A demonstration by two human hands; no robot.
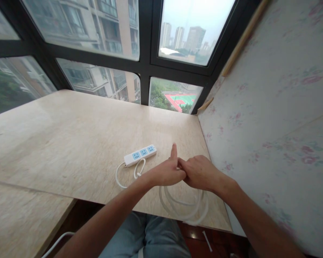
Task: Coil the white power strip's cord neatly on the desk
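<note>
A white power strip [140, 155] with three blue sockets lies on the pale stone-look sill, its white cord making a small looped bend at its left end. To the right of it, my left hand [169, 172] is closed with one finger stretched out forward. My right hand [200, 171] is closed too and meets the left at the fingertips. Coiled loops of the white cord [195, 211] hang below both hands, slightly blurred. Where the cord passes between the fingers is mostly hidden, with just a bit of white showing there.
The stone-look sill [83, 143] runs along dark-framed windows [144, 53]. A flowered papered wall [271, 125] rises close on the right. Below the front edge are my legs [150, 233] and a dark red floor [196, 238] with a thin white strip [207, 240].
</note>
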